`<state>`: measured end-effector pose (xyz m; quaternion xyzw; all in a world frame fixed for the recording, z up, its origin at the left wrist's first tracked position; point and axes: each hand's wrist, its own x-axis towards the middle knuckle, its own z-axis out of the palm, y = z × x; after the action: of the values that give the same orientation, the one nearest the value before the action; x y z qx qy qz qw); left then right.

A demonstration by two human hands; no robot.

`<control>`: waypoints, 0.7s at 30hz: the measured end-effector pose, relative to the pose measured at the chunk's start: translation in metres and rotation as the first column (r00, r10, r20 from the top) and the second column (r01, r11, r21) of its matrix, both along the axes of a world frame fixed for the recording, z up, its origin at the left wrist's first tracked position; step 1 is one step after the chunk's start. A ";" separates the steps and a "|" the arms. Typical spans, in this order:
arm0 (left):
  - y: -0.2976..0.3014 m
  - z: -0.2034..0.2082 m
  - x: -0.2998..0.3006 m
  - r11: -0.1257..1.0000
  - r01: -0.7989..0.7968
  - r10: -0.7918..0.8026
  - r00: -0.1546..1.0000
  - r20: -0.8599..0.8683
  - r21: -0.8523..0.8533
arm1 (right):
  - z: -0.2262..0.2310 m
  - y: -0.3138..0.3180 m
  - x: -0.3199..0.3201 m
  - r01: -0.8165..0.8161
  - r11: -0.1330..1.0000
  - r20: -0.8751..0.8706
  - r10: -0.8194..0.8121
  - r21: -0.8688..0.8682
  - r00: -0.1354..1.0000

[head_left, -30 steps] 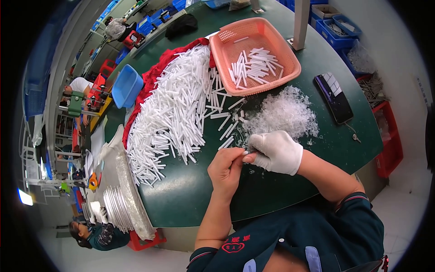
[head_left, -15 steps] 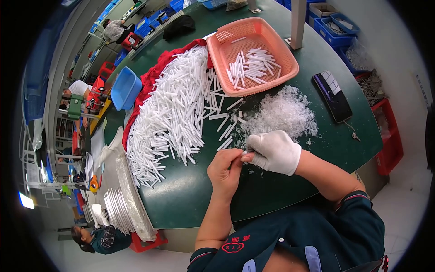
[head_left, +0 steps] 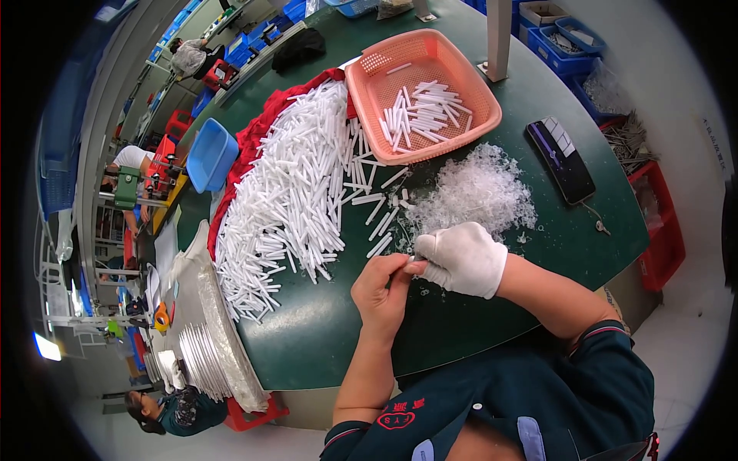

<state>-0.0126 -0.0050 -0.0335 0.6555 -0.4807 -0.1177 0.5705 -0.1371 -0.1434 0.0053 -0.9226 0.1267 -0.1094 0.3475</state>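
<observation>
My bare left hand [head_left: 380, 293] and my right hand [head_left: 466, 260], in a white glove that leaves some fingertips bare, meet near the table's front edge. Pinched between their fingertips is a small white tube [head_left: 412, 259], mostly hidden by the fingers. Just beyond the hands lie a few loose white tubes [head_left: 380, 246] and a heap of clear plastic scraps [head_left: 477, 192]. A large pile of the same white tubes [head_left: 288, 180] spreads over a red cloth [head_left: 247, 138] to the left. More tubes lie in an orange plastic basket [head_left: 486, 107] at the back.
On the green table [head_left: 323, 338] a black phone [head_left: 565, 173] lies to the right, near a metal post [head_left: 498, 46]. A blue bin [head_left: 211, 156] stands beyond the red cloth. Co-workers sit at the left, one beside a stack of pale rods [head_left: 204, 361]. Blue crates [head_left: 565, 61] stand at the far right.
The view has shifted slightly. Both hands stay together at the same spot, still pinching the small tube, with only slight finger movement.
</observation>
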 end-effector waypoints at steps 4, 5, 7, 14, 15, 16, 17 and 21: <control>0.003 0.000 0.000 0.999 -0.032 0.037 0.987 -0.157 0.037 | -0.005 -0.005 0.000 -0.013 0.999 0.059 0.010 0.046 0.998; 0.002 0.006 -0.002 0.998 0.006 0.014 0.935 -0.355 0.057 | -0.006 -0.007 0.000 0.043 0.992 0.056 -0.050 0.120 0.997; 0.002 0.010 0.000 0.997 0.043 -0.002 0.845 -0.535 0.064 | -0.009 -0.010 0.000 0.119 0.976 0.043 -0.129 0.185 0.991; 0.004 0.008 0.007 0.964 0.260 -0.138 0.654 -0.744 0.049 | -0.011 -0.006 0.001 0.066 0.993 0.125 -0.078 0.101 0.989; 0.004 0.007 0.007 0.958 0.282 -0.155 0.637 -0.755 0.042 | -0.011 -0.007 0.001 0.067 0.994 0.130 -0.078 0.086 0.988; 0.004 0.007 0.007 0.959 0.281 -0.154 0.636 -0.756 0.041 | -0.011 -0.007 0.001 0.068 0.995 0.136 -0.078 0.071 0.988; 0.004 0.006 0.008 0.954 0.296 -0.160 0.632 -0.758 0.045 | -0.011 -0.007 0.001 0.068 0.995 0.134 -0.077 0.071 0.988; 0.004 0.007 0.008 0.941 0.332 -0.161 0.623 -0.766 0.072 | -0.009 -0.006 0.002 0.073 0.997 0.149 -0.070 -0.013 0.986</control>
<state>-0.0049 -0.0009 -0.0264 0.5311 -0.2731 -0.5036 0.6243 -0.1353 -0.1492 -0.0040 -0.9100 0.1326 -0.1912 0.3431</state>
